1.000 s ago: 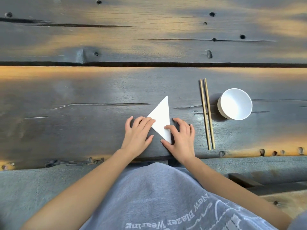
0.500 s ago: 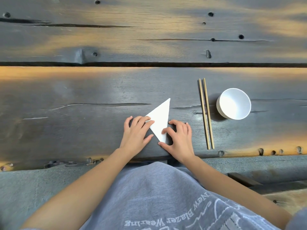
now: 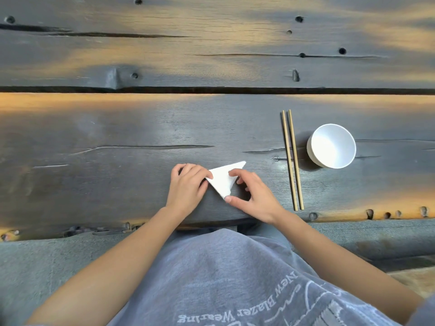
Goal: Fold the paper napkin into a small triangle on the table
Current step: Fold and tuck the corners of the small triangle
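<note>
A white paper napkin point(image 3: 223, 180), folded into a small triangle, lies flat on the dark wooden table point(image 3: 117, 137) near its front edge. One tip points up and right, another points down toward me. My left hand point(image 3: 188, 187) rests with its fingers curled at the napkin's left corner, fingertips touching it. My right hand point(image 3: 254, 196) pinches the napkin: the thumb presses the lower tip and the index finger sits on the upper right part. The napkin's left corner is hidden under my left fingers.
Two wooden chopsticks point(image 3: 292, 158) lie side by side to the right of the napkin, pointing away from me. A white bowl point(image 3: 332, 147) stands just right of them. A gap point(image 3: 211, 90) runs between the table's planks farther back.
The napkin has turned clockwise, its long tip swinging from straight up toward the right. Both hands moved with it, and my right thumb now sits on the lower tip.
</note>
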